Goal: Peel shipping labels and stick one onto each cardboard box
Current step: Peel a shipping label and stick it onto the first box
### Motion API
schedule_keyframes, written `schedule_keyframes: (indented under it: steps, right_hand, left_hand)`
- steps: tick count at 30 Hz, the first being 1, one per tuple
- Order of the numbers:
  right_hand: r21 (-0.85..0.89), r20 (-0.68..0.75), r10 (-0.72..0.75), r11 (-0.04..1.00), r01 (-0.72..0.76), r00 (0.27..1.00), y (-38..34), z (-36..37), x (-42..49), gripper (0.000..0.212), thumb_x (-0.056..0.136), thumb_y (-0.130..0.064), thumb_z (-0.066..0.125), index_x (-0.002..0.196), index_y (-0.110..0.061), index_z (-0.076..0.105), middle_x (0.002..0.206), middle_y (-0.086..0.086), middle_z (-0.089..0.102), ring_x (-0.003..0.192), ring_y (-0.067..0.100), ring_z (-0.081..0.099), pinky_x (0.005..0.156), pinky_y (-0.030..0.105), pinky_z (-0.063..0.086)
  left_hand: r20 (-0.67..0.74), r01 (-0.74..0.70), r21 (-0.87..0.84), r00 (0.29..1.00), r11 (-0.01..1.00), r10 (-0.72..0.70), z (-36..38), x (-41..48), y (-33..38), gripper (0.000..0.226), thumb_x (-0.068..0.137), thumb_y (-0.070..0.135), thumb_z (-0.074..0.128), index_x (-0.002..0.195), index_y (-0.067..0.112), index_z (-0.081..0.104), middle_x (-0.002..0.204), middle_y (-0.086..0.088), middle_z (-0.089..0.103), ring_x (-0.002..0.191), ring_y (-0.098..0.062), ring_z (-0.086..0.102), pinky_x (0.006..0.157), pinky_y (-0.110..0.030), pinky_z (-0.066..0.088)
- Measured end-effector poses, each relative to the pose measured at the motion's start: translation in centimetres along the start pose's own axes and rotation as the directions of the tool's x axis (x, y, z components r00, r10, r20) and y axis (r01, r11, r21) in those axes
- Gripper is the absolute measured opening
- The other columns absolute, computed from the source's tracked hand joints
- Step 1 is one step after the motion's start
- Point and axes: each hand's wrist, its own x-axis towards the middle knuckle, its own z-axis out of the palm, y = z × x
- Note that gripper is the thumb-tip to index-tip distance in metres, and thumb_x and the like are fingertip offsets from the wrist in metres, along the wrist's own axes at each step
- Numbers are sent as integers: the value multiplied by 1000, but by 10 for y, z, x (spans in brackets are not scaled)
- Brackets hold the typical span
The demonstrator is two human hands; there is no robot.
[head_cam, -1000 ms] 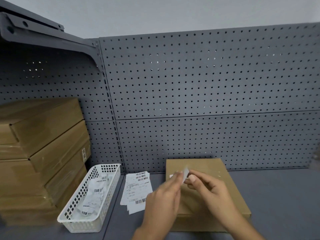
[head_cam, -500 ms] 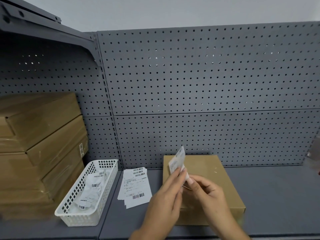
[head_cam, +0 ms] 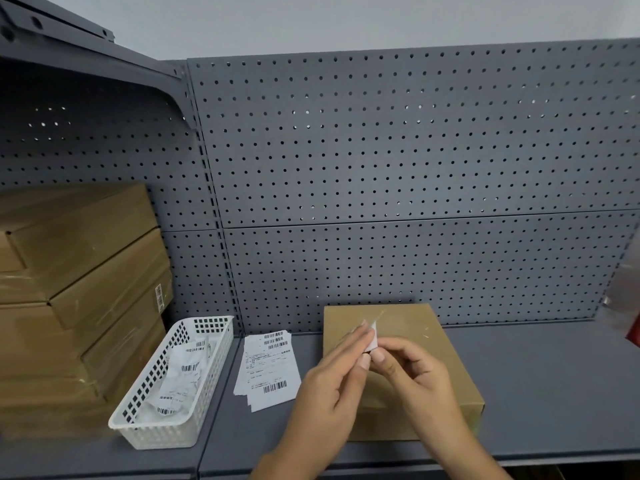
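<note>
Lowered since before, small white label [head_cam: 371, 337] looks edge-on.

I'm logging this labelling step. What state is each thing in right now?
Label: pinched by both hands over the box, not stuck down.
Left hand: fingers shut on the label.
Right hand: fingers shut on the label.
Box: closed, flat on the shelf, no label visible.
Label stack: loose, fanned on the shelf.
Basket: holding crumpled papers.
Stacked boxes: closed, piled at left.
</note>
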Motion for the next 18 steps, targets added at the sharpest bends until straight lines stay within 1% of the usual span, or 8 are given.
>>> schedule_keyframes:
  steps: [2, 6, 7, 9, 14, 18]
  right_hand:
    - [-18, -9, -8, 1000, 8, 1000, -3, 1, 0, 20, 93, -11, 67, 109, -4, 76, 108, 14, 79, 103, 29, 76, 94, 43, 61]
    - [-48, -7, -32, 998, 31, 999, -8, 3, -2, 17, 92, -15, 68, 104, -19, 79, 103, 13, 79, 100, 31, 75, 92, 41, 61]
    - [-46, -6, -32, 998, 32, 999, -9, 3, -2, 17, 92, -15, 69, 103, -20, 79, 103, 13, 79, 100, 32, 74, 92, 41, 61]
    - [-39, -7, -34, 999, 34, 999, -11, 4, -3, 16, 92, -14, 69, 104, -16, 79, 102, 13, 79, 100, 31, 75, 92, 41, 61]
    - [-31, -18, -50, 998, 49, 999, -18, 7, -2, 18, 91, -13, 68, 104, -4, 76, 98, 14, 79, 94, 30, 77, 85, 32, 62]
    - [-61, -17, -75, 995, 74, 997, -23, 7, -1, 16, 91, -15, 69, 102, -6, 77, 93, 16, 78, 89, 33, 76, 83, 36, 62]
  left_hand:
    - [1, 7, -34, 1000, 999, -7, -1, 1, 4, 40, 109, 21, 51, 147, 34, 56, 152, 31, 49, 146, 5, 40, 121, -20, 33]
    - [5, 7, -48, 1000, 999, -7, -2, 1, 8, 40, 110, 19, 50, 147, 33, 55, 153, 29, 49, 146, 5, 40, 120, -18, 32]
    - [6, 7, -45, 1000, 999, -7, -2, 1, 8, 41, 110, 19, 50, 148, 34, 54, 154, 28, 48, 146, 5, 39, 120, -18, 32]
    - [6, 2, -37, 1000, 999, -2, -2, 0, 10, 41, 110, 19, 50, 148, 35, 54, 155, 28, 47, 146, 5, 39, 120, -18, 32]
    - [-19, -13, -40, 1000, 999, 12, -5, 1, 16, 39, 109, 21, 50, 144, 37, 58, 151, 28, 52, 145, 4, 42, 120, -21, 34]
    - [-22, -28, -57, 999, 998, 26, -9, 2, 23, 38, 109, 19, 52, 141, 36, 62, 145, 26, 58, 140, 2, 50, 116, -21, 41]
